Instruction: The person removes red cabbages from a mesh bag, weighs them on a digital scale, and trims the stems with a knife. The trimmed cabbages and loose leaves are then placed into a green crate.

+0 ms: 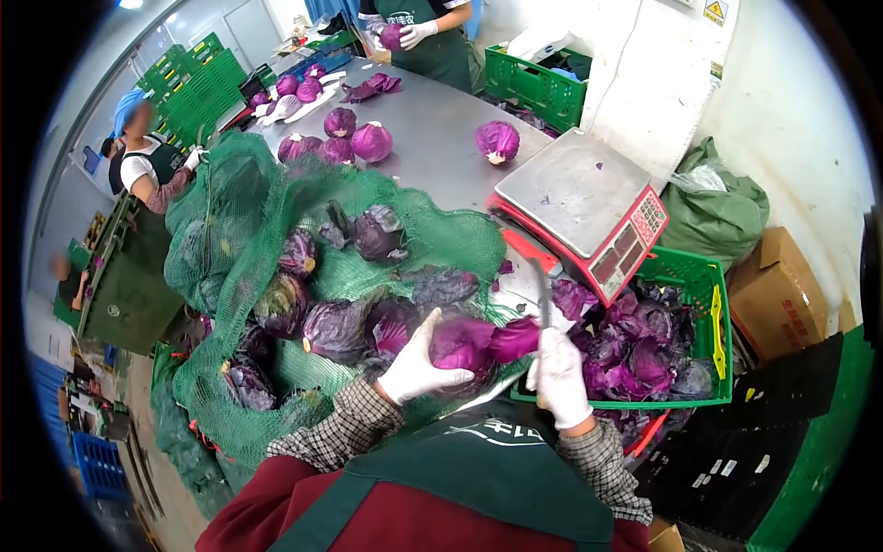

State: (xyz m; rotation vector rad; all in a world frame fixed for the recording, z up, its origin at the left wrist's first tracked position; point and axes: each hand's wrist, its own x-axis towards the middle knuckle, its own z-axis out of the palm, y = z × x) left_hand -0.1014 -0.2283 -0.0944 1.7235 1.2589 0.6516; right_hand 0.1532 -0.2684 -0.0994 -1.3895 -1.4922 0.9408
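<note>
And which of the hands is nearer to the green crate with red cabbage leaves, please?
Right. The right hand, holding a knife, is at the near left corner of the crate. The left hand is farther left, on a red cabbage.

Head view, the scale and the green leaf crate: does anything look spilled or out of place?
Slightly. Purple leaves show outside the green crate, below its near rim; whether they fell or sit in another container, I can't tell. A small dark scrap lies on top of the scale, where it looks stray.
</note>
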